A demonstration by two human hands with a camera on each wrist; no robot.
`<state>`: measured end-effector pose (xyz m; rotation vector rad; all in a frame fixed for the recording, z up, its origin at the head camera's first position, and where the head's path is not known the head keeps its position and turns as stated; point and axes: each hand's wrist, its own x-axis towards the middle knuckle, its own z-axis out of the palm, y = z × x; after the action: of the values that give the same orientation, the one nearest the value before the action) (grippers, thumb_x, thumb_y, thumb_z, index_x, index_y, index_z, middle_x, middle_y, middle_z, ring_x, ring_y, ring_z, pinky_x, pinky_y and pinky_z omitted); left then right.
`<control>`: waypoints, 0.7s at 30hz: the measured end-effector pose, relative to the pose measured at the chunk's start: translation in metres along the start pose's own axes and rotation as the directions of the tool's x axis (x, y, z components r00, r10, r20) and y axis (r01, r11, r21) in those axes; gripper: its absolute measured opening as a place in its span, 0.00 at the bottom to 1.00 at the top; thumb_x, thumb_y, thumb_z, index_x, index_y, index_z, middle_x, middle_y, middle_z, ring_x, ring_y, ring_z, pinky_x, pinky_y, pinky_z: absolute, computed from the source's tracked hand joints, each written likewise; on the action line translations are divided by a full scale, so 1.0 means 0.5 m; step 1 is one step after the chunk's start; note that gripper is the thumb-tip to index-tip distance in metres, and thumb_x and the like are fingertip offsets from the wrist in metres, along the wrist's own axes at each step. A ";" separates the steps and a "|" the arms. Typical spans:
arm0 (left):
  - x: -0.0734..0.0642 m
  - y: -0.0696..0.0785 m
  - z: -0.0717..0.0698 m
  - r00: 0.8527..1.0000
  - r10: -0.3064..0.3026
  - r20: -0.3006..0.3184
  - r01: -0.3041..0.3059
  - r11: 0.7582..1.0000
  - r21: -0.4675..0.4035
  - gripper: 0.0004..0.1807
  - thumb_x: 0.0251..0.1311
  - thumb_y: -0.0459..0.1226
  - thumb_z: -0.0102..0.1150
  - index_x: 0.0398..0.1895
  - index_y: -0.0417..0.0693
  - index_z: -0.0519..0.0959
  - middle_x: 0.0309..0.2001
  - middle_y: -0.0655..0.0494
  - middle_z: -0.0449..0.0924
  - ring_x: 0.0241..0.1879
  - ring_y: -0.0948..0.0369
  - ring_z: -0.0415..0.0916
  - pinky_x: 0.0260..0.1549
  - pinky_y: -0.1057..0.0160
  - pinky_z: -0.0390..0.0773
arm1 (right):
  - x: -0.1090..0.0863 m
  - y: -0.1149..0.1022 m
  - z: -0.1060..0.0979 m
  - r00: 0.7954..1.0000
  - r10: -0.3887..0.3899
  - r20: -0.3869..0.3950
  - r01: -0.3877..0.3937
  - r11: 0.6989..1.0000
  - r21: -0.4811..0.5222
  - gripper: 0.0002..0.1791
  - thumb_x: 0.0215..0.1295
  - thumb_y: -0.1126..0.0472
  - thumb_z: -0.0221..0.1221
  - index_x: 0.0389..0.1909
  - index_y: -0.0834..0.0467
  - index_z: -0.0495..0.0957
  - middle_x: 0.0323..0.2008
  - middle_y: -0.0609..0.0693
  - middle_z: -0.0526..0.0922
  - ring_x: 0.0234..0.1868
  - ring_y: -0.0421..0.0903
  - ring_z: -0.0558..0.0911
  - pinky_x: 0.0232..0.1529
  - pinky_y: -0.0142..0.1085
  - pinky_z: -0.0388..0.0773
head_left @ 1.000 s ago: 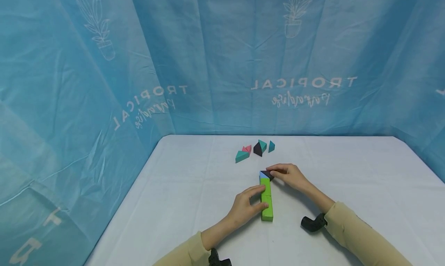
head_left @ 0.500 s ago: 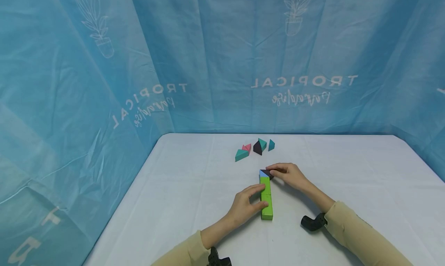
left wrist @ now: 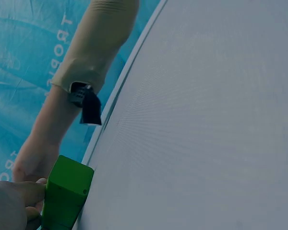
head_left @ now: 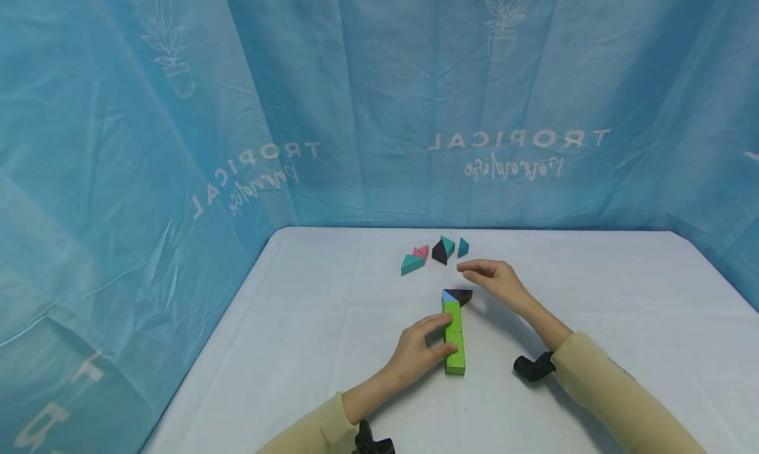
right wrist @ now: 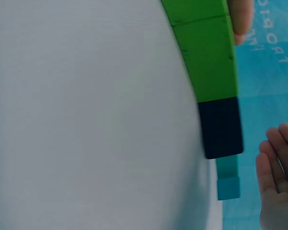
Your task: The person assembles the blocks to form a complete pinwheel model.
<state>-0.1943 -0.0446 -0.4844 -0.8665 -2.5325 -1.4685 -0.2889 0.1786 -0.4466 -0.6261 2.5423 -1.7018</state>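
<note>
Two green blocks [head_left: 454,339] lie end to end on the table. A small light-blue triangular block [head_left: 449,297] and a black triangular block [head_left: 461,296] sit at their far end. My left hand [head_left: 415,355] rests on the green blocks, thumb and index fingertips apart on them; in the left wrist view its fingers [left wrist: 31,194] touch the side of a green block [left wrist: 67,191]. My right hand [head_left: 495,283] hovers just beyond the black block, holding nothing, its fingers [right wrist: 273,167] extended in the right wrist view.
Towards the table's back lie a teal triangular block [head_left: 412,264], pink triangular pieces [head_left: 421,252], another black block [head_left: 439,253] with a teal one [head_left: 448,246] against it, and a darker teal triangle [head_left: 463,248]. Blue printed curtain [head_left: 379,111] stands behind the white table [head_left: 332,296].
My right hand has let go of the black block and risen away from it, towards the back. The black block stays against the light-blue one. My left hand has kept its place.
</note>
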 end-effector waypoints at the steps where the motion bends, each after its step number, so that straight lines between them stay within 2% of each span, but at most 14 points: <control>1: 0.000 0.000 -0.001 1.000 -0.003 0.002 0.003 1.000 -0.002 0.27 0.57 0.40 0.65 0.59 0.40 0.74 0.59 0.52 0.73 0.61 0.60 0.67 0.60 0.62 0.66 | 0.002 -0.014 -0.004 1.000 0.003 -0.008 -0.003 1.000 0.013 0.18 0.68 0.57 0.57 0.53 0.63 0.78 0.51 0.56 0.80 0.53 0.52 0.77 0.54 0.45 0.75; 6: -0.001 0.001 -0.002 1.000 -0.004 0.003 0.004 1.000 -0.005 0.27 0.57 0.40 0.66 0.59 0.40 0.74 0.59 0.52 0.73 0.61 0.59 0.67 0.60 0.62 0.66 | 0.024 -0.050 -0.027 0.998 -0.009 -0.068 0.013 0.999 0.052 0.19 0.67 0.60 0.57 0.54 0.68 0.76 0.52 0.61 0.78 0.53 0.53 0.77 0.52 0.38 0.76; 9: -0.001 0.000 -0.003 1.000 -0.001 0.001 0.001 1.000 -0.003 0.27 0.56 0.40 0.66 0.59 0.40 0.74 0.59 0.52 0.73 0.61 0.59 0.67 0.60 0.63 0.66 | 0.054 -0.026 -0.039 0.993 -0.006 -0.121 0.011 0.999 0.043 0.20 0.67 0.57 0.57 0.55 0.65 0.76 0.53 0.58 0.78 0.54 0.49 0.77 0.52 0.36 0.76; 14: -0.001 0.001 -0.002 1.000 -0.003 0.007 0.003 1.000 -0.011 0.28 0.57 0.40 0.65 0.60 0.40 0.73 0.59 0.51 0.73 0.61 0.59 0.67 0.60 0.63 0.66 | 0.101 0.019 -0.049 0.982 0.032 -0.186 -0.028 0.999 0.025 0.21 0.67 0.53 0.58 0.56 0.59 0.76 0.54 0.55 0.78 0.56 0.50 0.74 0.56 0.44 0.73; 17: -0.002 0.002 -0.001 1.000 -0.007 0.011 0.008 1.000 -0.016 0.28 0.57 0.40 0.65 0.60 0.40 0.73 0.59 0.52 0.73 0.61 0.59 0.66 0.60 0.63 0.66 | 0.120 0.033 -0.050 0.983 0.059 -0.175 -0.054 0.998 0.037 0.22 0.67 0.55 0.58 0.58 0.60 0.74 0.56 0.58 0.76 0.58 0.53 0.73 0.58 0.49 0.70; 21: -0.002 0.001 -0.001 1.000 0.005 0.008 -0.005 1.000 -0.001 0.28 0.57 0.41 0.65 0.60 0.40 0.73 0.59 0.52 0.73 0.61 0.59 0.67 0.60 0.64 0.66 | 0.139 0.046 -0.052 0.985 0.097 -0.143 -0.096 0.995 0.018 0.24 0.68 0.56 0.56 0.62 0.60 0.70 0.60 0.58 0.73 0.60 0.54 0.71 0.59 0.50 0.69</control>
<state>-0.1932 -0.0450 -0.4841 -0.8804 -2.5333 -1.4686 -0.3660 0.1857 -0.4423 -0.3853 2.6074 -1.7890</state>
